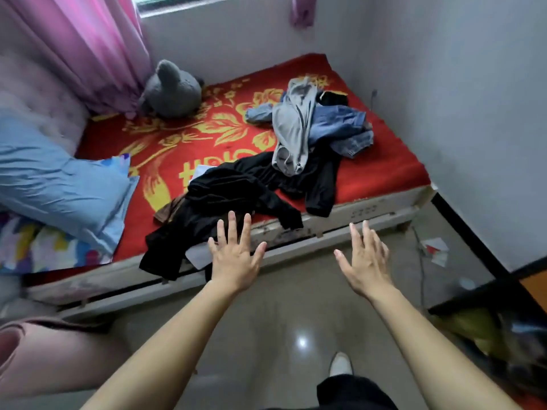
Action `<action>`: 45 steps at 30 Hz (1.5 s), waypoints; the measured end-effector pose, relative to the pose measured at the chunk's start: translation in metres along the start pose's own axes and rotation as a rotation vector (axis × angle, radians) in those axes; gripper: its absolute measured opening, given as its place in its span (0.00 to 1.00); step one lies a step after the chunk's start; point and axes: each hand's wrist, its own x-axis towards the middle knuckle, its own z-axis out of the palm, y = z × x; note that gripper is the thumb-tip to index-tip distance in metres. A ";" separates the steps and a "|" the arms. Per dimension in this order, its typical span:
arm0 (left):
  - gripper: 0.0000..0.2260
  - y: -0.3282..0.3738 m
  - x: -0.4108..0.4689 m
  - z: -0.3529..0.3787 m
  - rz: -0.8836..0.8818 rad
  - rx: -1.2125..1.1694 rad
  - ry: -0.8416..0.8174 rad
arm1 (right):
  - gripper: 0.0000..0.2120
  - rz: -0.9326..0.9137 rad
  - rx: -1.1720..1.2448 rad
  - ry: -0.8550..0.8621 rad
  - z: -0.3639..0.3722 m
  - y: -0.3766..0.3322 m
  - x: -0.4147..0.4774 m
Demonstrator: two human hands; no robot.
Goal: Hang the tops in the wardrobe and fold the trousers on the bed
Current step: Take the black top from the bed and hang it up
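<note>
A heap of clothes lies on the bed's red and gold blanket (393, 161). Black garments (225, 202) spill over the near edge, a grey garment (293, 125) drapes across the pile, and blue denim pieces (340, 125) sit at its far right. My left hand (233, 255) is stretched out with fingers spread, just at the hanging black cloth by the bed edge, holding nothing. My right hand (365, 261) hovers with straight fingers over the floor in front of the bed frame (367, 213), apart from the clothes. No wardrobe is in view.
A grey plush toy (171, 90) sits at the back by the pink curtain (88, 48). A blue pillow (59, 184) lies at the left. Walls close the back and right. Paper scraps (435, 250) lie on the glossy floor; a dark table edge (488, 294) stands lower right.
</note>
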 end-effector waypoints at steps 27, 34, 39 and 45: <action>0.35 -0.299 0.341 0.089 -0.705 -0.590 -0.332 | 0.35 -0.436 -0.325 -0.411 0.193 -0.331 0.408; 0.19 -0.329 0.437 0.148 -1.210 -1.245 -0.434 | 0.34 -0.510 -0.308 -0.493 0.276 -0.371 0.479; 0.20 -0.311 0.466 0.201 -1.418 -1.492 -0.364 | 0.41 -0.526 -0.353 -0.533 0.334 -0.377 0.514; 0.39 -0.297 0.489 0.232 -1.525 -1.577 -0.169 | 0.31 -0.634 -0.590 -0.759 0.362 -0.354 0.521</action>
